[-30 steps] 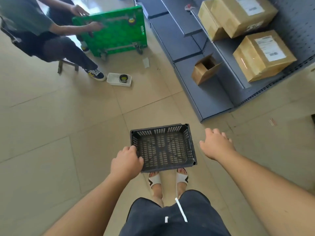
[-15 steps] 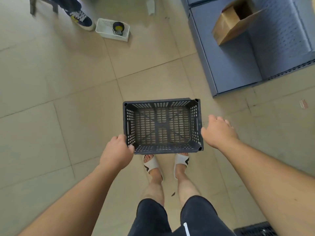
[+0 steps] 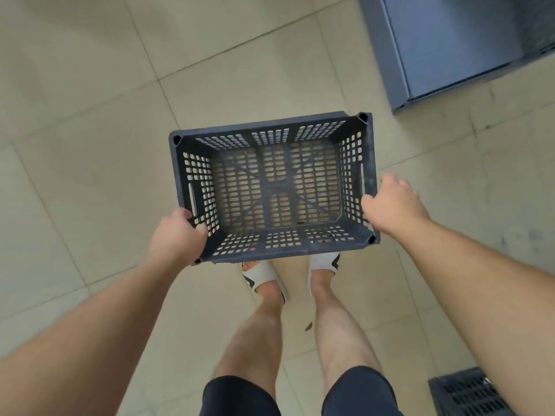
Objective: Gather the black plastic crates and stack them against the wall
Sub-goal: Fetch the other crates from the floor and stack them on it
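A black perforated plastic crate (image 3: 274, 132) is held level above my feet, open side up and empty. My left hand (image 3: 175, 237) grips its near left corner, thumb over the rim. My right hand (image 3: 392, 205) is at the crate's right side wall, fingers curled down by the rim near the handle slot; the fingertips are hidden. Part of a second black crate (image 3: 471, 394) shows at the bottom right on the floor.
Beige tiled floor (image 3: 90, 145) lies all around. A grey metal shelf base (image 3: 450, 46) stands at the upper right. My legs and white sandals (image 3: 264, 274) are directly below the crate.
The camera has tipped further down and the crate has risen closer. My right hand has moved from beside the crate onto its right side. The seated person and boxes have left the view.
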Demonstrator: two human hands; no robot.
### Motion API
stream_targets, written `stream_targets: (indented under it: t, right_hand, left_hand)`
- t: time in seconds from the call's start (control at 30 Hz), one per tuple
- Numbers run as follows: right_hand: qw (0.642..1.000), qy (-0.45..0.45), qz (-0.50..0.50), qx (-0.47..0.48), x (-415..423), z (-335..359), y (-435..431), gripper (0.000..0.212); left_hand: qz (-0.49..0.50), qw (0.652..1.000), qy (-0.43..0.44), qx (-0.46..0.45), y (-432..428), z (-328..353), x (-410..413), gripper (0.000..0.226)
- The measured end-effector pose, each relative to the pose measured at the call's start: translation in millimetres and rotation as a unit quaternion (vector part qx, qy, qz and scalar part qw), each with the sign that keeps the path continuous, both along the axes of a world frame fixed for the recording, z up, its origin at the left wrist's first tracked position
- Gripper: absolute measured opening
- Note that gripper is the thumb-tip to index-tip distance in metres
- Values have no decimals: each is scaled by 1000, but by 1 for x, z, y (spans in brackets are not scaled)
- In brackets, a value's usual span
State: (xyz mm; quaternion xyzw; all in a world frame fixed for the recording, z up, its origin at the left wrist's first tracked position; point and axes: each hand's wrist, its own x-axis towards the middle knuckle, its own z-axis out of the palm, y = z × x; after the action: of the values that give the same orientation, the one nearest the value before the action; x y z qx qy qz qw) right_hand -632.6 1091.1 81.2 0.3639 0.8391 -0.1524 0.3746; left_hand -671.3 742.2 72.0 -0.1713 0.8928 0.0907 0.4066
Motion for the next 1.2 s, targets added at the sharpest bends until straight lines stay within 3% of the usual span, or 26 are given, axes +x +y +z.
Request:
stream_targets:
  t: [0.23,0.43,0.73,0.83,0.93,1.2]
  right_hand:
    - [992,18,-124,-6,2,-85,14,57]
    - [985,52,-165,14,-9,-138,17,46]
    - [974,88,-206,12,-16,-175,25,30]
    - [972,99,-211,17,-15,-179,25,25]
    - [976,94,-197,19,-15,-178,25,27]
    - [980,84,-178,33,-11,-138,33,31]
  left_hand:
    - [95,995,32,-10,-13,-77,-13,54]
    - [172,982,68,-46,-21,-122,-22,62]
    - [407,905,94,73,-27,-156,-46,24]
    - [426,898,60,89,-35,-162,-51,21]
    - [394,914,42,86,-35,-155,-49,10]
    - [388,916,52,88,-29,-122,-40,17]
